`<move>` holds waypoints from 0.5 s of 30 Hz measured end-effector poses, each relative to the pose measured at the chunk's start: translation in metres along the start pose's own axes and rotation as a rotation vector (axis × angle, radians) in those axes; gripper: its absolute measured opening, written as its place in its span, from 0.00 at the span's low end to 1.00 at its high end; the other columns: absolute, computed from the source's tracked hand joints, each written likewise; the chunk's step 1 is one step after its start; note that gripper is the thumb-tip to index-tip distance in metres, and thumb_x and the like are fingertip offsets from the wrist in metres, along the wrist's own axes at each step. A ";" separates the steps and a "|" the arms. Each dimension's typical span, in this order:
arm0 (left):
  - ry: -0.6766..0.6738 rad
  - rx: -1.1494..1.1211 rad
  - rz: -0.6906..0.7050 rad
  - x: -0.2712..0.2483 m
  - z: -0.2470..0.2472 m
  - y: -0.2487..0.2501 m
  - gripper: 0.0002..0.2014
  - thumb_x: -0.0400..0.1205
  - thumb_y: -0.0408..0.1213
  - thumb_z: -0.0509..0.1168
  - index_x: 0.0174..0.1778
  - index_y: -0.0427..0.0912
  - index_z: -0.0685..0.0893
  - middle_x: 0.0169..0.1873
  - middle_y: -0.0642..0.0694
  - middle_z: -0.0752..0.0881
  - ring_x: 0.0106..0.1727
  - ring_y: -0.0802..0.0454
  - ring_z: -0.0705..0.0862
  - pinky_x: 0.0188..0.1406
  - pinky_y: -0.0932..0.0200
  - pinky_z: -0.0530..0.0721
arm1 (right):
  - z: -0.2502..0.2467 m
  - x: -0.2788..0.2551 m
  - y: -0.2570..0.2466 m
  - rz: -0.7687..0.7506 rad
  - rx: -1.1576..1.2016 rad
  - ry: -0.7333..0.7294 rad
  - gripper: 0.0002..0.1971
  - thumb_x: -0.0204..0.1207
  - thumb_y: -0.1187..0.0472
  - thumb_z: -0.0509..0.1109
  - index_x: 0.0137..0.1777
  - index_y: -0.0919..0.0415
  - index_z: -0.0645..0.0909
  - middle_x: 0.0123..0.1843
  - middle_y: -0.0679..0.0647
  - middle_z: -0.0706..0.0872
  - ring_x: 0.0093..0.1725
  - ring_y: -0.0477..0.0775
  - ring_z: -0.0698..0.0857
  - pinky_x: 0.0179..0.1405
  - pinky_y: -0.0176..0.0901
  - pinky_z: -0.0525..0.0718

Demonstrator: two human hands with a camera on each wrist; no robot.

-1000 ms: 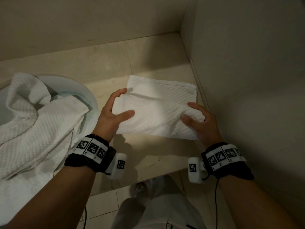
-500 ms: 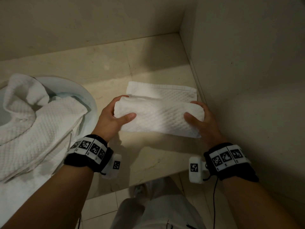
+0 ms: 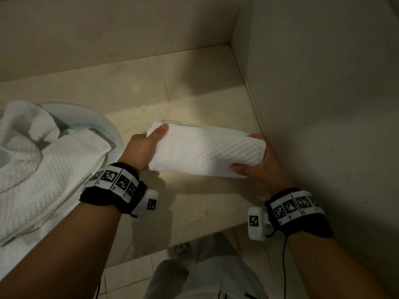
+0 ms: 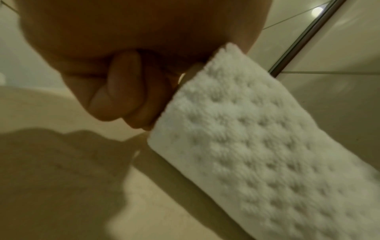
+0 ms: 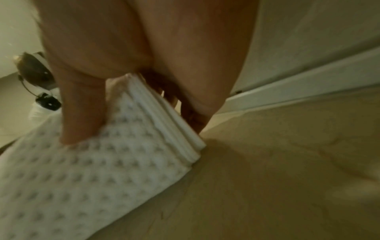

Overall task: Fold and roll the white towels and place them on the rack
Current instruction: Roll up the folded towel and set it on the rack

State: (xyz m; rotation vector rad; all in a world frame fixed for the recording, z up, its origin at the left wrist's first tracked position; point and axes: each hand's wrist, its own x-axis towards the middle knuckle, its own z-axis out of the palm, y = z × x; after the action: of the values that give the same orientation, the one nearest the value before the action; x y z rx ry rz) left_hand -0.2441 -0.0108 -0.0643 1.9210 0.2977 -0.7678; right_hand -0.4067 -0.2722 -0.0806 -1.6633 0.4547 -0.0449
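A white waffle-weave towel (image 3: 205,151), folded into a thick band, is held just above the beige stone counter (image 3: 151,93). My left hand (image 3: 143,147) grips its left end, thumb on top; the towel (image 4: 257,146) fills the left wrist view beside my curled fingers (image 4: 123,91). My right hand (image 3: 259,162) grips the right end, thumb underneath at the front. In the right wrist view the thumb (image 5: 82,116) presses on the towel (image 5: 92,170), whose stacked layers show at the end. No rack is in view.
A round white basin (image 3: 103,126) at the left holds a heap of unfolded white towels (image 3: 43,165) that spill over its front. Walls close the counter at the back and right (image 3: 323,104). The counter's front edge and tiled floor (image 3: 129,272) lie below, with my legs.
The towel lay flat on the counter with its near edge lifted; both hands have folded it over away from me into a narrow thick band and raised it slightly.
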 end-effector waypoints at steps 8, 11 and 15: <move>0.060 0.094 0.065 0.003 -0.006 0.002 0.34 0.83 0.72 0.50 0.43 0.41 0.79 0.39 0.46 0.83 0.41 0.44 0.80 0.47 0.49 0.75 | 0.004 0.003 0.003 0.151 -0.039 0.045 0.31 0.48 0.48 0.92 0.49 0.51 0.83 0.47 0.42 0.92 0.47 0.41 0.89 0.45 0.43 0.86; 0.082 -0.038 0.063 0.003 -0.001 -0.003 0.30 0.83 0.69 0.57 0.50 0.41 0.82 0.48 0.47 0.87 0.49 0.45 0.87 0.53 0.48 0.84 | 0.003 0.008 -0.002 0.200 -0.083 0.009 0.34 0.46 0.45 0.90 0.51 0.53 0.81 0.48 0.45 0.90 0.45 0.41 0.88 0.40 0.39 0.86; 0.135 -0.199 0.033 0.004 0.004 -0.012 0.38 0.76 0.70 0.68 0.66 0.38 0.82 0.57 0.42 0.89 0.51 0.47 0.90 0.36 0.58 0.90 | 0.005 0.007 -0.008 0.250 -0.117 -0.069 0.33 0.50 0.45 0.87 0.53 0.57 0.80 0.46 0.46 0.88 0.43 0.43 0.86 0.38 0.40 0.85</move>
State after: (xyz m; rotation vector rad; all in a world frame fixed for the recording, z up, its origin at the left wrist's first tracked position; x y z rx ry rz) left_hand -0.2489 -0.0088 -0.0764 1.7873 0.4088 -0.5651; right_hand -0.3971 -0.2695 -0.0754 -1.7053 0.6188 0.2266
